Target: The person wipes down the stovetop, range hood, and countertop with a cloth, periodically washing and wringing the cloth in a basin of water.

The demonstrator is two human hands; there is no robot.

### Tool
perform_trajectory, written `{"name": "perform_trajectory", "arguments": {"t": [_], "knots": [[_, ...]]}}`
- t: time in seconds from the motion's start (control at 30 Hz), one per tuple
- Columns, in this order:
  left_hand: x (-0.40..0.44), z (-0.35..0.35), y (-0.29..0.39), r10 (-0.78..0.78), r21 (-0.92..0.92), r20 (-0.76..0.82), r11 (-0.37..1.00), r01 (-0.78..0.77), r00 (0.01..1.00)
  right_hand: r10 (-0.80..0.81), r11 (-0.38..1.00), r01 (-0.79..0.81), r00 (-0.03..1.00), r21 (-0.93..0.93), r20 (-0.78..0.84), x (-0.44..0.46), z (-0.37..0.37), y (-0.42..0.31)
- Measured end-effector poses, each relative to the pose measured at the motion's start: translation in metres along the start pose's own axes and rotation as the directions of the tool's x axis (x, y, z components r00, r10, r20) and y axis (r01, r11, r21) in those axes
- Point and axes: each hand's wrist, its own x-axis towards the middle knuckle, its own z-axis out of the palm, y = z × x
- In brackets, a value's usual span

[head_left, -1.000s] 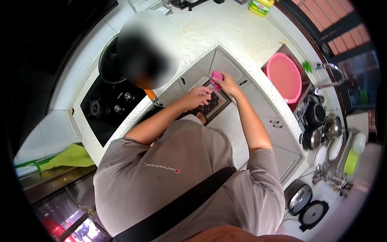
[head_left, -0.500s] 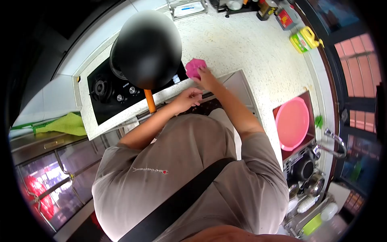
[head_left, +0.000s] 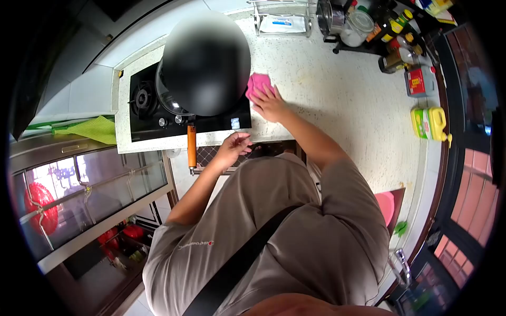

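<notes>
A pink cloth (head_left: 259, 84) lies on the pale counter (head_left: 327, 95) at the right edge of the black stove (head_left: 142, 121). My right hand (head_left: 270, 105) rests on the cloth, its fingers spread over it and pressing it against the surface. My left hand (head_left: 233, 148) hangs just in front of the counter's front edge, fingers loosely curled apart, with nothing in it. Left of that hand, the orange wooden handle (head_left: 192, 146) of a pan sticks out over the counter edge. A blurred round patch hides most of the pan.
A wire rack (head_left: 282, 23) stands at the back wall. Bottles and jars fill a black shelf (head_left: 358, 50) at the back right. A yellow jug (head_left: 429, 124) is on the right, with a pink basin (head_left: 386, 205) nearer me. A green cloth (head_left: 92, 130) hangs at left.
The view has turned toward the stove and counter. My right hand has moved with the pink cloth from in front of the cabinets onto the counter, and its fingers have spread over the cloth.
</notes>
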Motion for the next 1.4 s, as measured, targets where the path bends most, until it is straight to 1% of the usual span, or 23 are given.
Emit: {"name": "perform_trajectory", "arguments": {"t": [0.17, 0.23, 0.3, 0.33, 0.37, 0.4, 0.43, 0.47, 0.5, 0.57, 0.6, 0.67, 0.7, 0.77, 0.87, 0.9, 0.97, 1.1, 1.17, 1.23, 1.3, 1.37, 1.4], "knots": [[-0.013, 0.015, 0.016, 0.018, -0.096, -0.194, 0.995, -0.037, 0.981, 0.107, 0.994, -0.107, 0.994, -0.001, 0.015, 0.085, -0.005, 0.038], [-0.017, 0.015, 0.008, 0.019, -0.127, -0.228, 0.991, -0.049, 0.974, 0.054, 0.997, -0.045, 0.988, 0.061, -0.148, 0.084, 0.007, 0.036], [-0.021, 0.014, 0.002, 0.011, -0.144, -0.268, 0.988, -0.051, 0.963, 0.105, 0.938, -0.082, 0.993, 0.337, -0.052, 0.072, 0.015, 0.020], [-0.021, 0.012, 0.002, 0.013, -0.150, -0.280, 0.987, -0.057, 0.960, 0.153, 0.872, -0.102, 0.986, 0.479, -0.068, 0.057, 0.006, 0.001], [-0.025, 0.012, 0.000, 0.014, -0.174, -0.299, 0.982, -0.069, 0.954, 0.177, 0.777, -0.049, 0.974, 0.628, -0.143, 0.043, 0.018, -0.021], [-0.030, 0.012, -0.003, 0.013, -0.197, -0.316, 0.977, -0.078, 0.949, 0.104, 0.734, -0.019, 0.991, 0.679, -0.085, 0.027, 0.022, -0.043], [-0.032, 0.010, -0.003, 0.011, -0.200, -0.328, 0.977, -0.081, 0.945, -0.040, 0.836, 0.051, 0.999, 0.547, -0.030, 0.012, 0.009, -0.063], [-0.035, 0.010, -0.003, 0.014, -0.206, -0.331, 0.975, -0.086, 0.944, -0.219, 0.801, -0.002, 0.930, 0.599, 0.295, 0.001, 0.016, -0.076], [-0.037, 0.009, -0.003, 0.018, -0.210, -0.331, 0.973, -0.093, 0.943, -0.362, 0.852, 0.335, 0.932, 0.402, -0.008, -0.015, 0.018, -0.089], [-0.040, 0.007, -0.004, 0.037, -0.212, -0.339, 0.970, -0.115, 0.940, -0.450, 0.801, 0.441, 0.889, 0.405, -0.079, -0.011, 0.023, -0.085], [-0.041, 0.005, -0.005, 0.043, -0.212, -0.357, 0.969, -0.126, 0.933, -0.461, 0.854, 0.435, 0.887, 0.286, 0.030, 0.000, 0.014, -0.079], [-0.046, 0.002, -0.008, 0.040, -0.213, -0.376, 0.969, -0.128, 0.926, -0.401, 0.907, 0.420, 0.883, -0.032, 0.245, 0.033, -0.017, -0.060], [-0.049, 0.002, -0.009, 0.050, -0.219, -0.387, 0.965, -0.145, 0.921, -0.257, 0.966, 0.255, 0.954, 0.031, 0.152, 0.045, -0.006, -0.046], [-0.054, 0.002, -0.013, 0.057, -0.227, -0.404, 0.961, -0.160, 0.913, -0.218, 0.975, 0.219, 0.975, -0.040, 0.028, 0.053, -0.007, -0.022], [-0.060, -0.004, -0.025, 0.062, -0.249, -0.408, 0.952, -0.176, 0.911, -0.246, 0.968, 0.251, 0.954, -0.010, 0.173, 0.038, -0.010, -0.055], [-0.061, -0.006, -0.027, 0.051, -0.256, -0.402, 0.952, -0.165, 0.914, -0.300, 0.954, 0.288, 0.932, 0.089, 0.204, 0.029, 0.004, -0.069], [-0.065, -0.009, -0.025, 0.045, -0.276, -0.367, 0.949, -0.155, 0.929, -0.418, 0.899, 0.393, 0.902, 0.193, 0.107, 0.006, 0.016, -0.107], [-0.069, -0.028, -0.022, 0.097, -0.236, -0.300, 0.956, -0.172, 0.949, -0.457, 0.871, 0.430, 0.886, 0.237, 0.073, 0.025, 0.037, -0.126], [-0.075, -0.037, -0.016, 0.127, -0.163, -0.283, 0.970, -0.178, 0.951, -0.416, 0.896, 0.361, 0.885, 0.258, 0.207, 0.040, 0.033, -0.125], [-0.080, -0.046, -0.009, 0.151, -0.137, -0.248, 0.972, -0.189, 0.957, -0.311, 0.941, 0.286, 0.941, 0.181, 0.135, 0.041, 0.034, -0.121], [-0.088, -0.051, 0.001, 0.195, -0.123, -0.248, 0.965, -0.230, 0.949, -0.093, 0.986, 0.107, 0.989, 0.130, -0.112, 0.036, 0.030, -0.113], [-0.100, -0.055, 0.007, 0.193, -0.151, -0.253, 0.960, -0.236, 0.948, -0.130, 0.986, 0.148, 0.972, 0.078, -0.193, 0.021, 0.016, -0.107], [-0.104, -0.059, 0.006, 0.206, -0.166, -0.232, 0.954, -0.248, 0.950, -0.079, 0.992, 0.091, 0.989, 0.092, -0.121, 0.019, 0.020, -0.118]]}}
